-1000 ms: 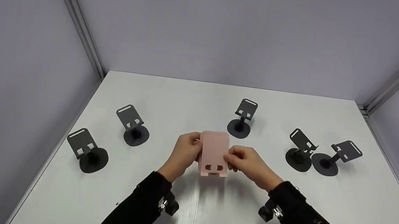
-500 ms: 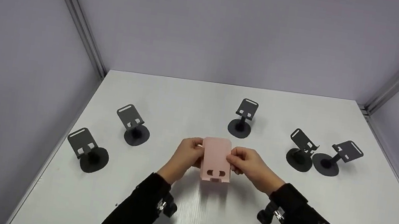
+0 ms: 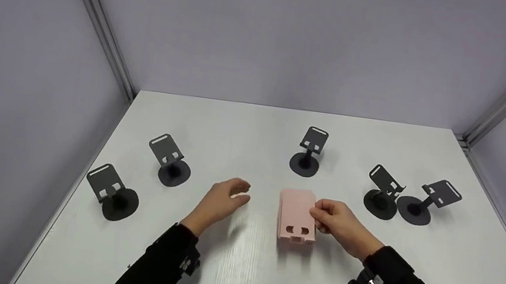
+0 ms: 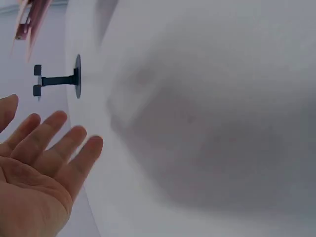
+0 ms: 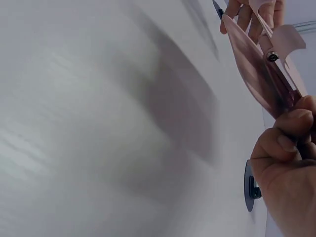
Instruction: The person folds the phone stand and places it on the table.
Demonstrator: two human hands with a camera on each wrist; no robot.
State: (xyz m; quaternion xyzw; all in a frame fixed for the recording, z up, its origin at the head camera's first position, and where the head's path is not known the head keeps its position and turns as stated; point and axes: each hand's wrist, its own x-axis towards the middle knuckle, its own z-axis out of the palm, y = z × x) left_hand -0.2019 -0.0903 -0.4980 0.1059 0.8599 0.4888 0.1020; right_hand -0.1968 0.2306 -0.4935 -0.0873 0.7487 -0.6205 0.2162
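Note:
A folded pink phone stand is held up over the table, its slotted plate facing the head camera. My right hand pinches it by its right edge between thumb and fingers. Seen from below in the right wrist view, the pink stand shows its hinge and round base, with the right thumb pressed near one end. My left hand hovers to the left, apart from the stand, fingers loosely spread. In the left wrist view, the left hand has nothing between its fingers.
Several black phone stands stand about the white table: two at left, one at the back middle, and two close together at right. Grey walls enclose the table's back and sides.
My left hand has let go of the pink phone stand and drawn away to the left. The right hand has carried the stand to the right and a little nearer.

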